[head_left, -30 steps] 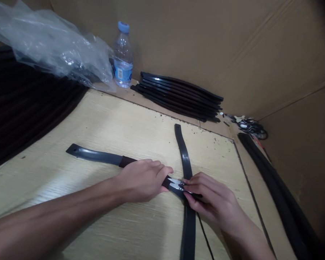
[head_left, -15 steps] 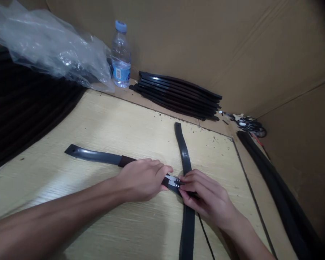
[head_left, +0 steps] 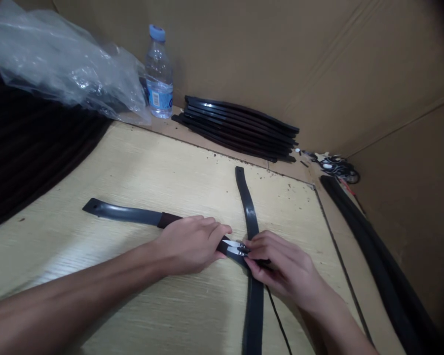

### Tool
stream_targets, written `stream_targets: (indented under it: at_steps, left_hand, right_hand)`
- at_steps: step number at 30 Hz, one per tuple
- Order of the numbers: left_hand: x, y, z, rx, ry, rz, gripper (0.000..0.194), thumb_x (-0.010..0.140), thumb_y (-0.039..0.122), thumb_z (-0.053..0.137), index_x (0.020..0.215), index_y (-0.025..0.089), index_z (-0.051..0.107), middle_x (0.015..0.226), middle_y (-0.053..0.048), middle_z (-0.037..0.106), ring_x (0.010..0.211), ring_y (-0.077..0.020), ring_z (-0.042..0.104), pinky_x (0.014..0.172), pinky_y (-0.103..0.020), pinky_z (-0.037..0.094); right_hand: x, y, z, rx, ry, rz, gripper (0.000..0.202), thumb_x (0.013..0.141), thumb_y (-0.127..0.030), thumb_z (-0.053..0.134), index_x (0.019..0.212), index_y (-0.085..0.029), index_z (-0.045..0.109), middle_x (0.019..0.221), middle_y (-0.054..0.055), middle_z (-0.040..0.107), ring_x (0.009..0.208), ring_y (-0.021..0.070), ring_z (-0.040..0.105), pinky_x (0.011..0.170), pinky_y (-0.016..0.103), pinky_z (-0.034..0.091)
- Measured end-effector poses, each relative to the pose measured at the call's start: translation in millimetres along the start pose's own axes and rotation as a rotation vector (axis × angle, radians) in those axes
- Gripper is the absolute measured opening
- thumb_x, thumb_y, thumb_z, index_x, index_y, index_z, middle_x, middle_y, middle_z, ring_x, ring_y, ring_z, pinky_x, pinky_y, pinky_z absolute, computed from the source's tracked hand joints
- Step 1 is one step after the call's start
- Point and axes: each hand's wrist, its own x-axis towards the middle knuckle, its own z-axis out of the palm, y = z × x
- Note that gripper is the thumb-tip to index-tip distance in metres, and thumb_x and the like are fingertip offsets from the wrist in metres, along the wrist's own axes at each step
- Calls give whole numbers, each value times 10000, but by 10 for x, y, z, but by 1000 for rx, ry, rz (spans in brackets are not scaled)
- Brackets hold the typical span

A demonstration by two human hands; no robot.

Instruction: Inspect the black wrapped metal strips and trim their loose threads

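Note:
A dark strip [head_left: 128, 214] with a brown covered section lies across the pale board, and my left hand [head_left: 192, 244] is closed around its middle. Small metal snips [head_left: 237, 248] are pinched in the fingers of my right hand [head_left: 281, 261], their pointed blades facing left over the strip, just beside my left fingers. The blades look slightly apart. Beneath the snips and my right fingertips, a second dark strip [head_left: 255, 305] runs from front to back. My right hand hides the far end of the first strip. A thin black cord [head_left: 277, 315] trails toward the front edge.
Dark strips [head_left: 237, 129] are stacked along the cardboard wall, beside a water bottle [head_left: 159, 79]. Clear plastic [head_left: 70, 69] covers part of a dark ribbed pile [head_left: 33, 148] at left. Long black pieces [head_left: 370, 251] and a tangle of small scraps [head_left: 336, 167] are at right.
The whole view has shifted slightly, so things appear a little further left. Both hands keep their holds, and the snips' blades show more clearly above the strip.

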Motion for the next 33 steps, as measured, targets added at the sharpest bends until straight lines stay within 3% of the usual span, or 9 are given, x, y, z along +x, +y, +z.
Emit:
stream_targets:
  at_steps: [15,25,33]
  left_hand:
    - [-9,4,-8,-24,-6,-20,354,873,368,503,1155,157,470,1030,-95,618,944,-257,584,797,-399,483]
    - [-17,4,13,4,25,-14,358,888,414,475,1141,160,475,1032,-83,622,958,-236,581,813,-366,462]
    - [-1,18,-22,115,28,81,306,919,403,420,1167,242,499,976,-43,617,920,-209,577,764,-326,452]
  right_hand:
    - [71,-49,70,40,54,51,175,778,-33,603,819,-189,536,854,54,615,841,180,581,709,317,503]
    - [-33,-77,-143,-46,-47,239,104,813,-143,576,905,-190,587,789,33,595,702,162,571,598,276,461]
    - [-84,200,-282,-324,164,536,96,749,-187,635,833,-216,600,733,4,691,629,168,643,548,247,487]
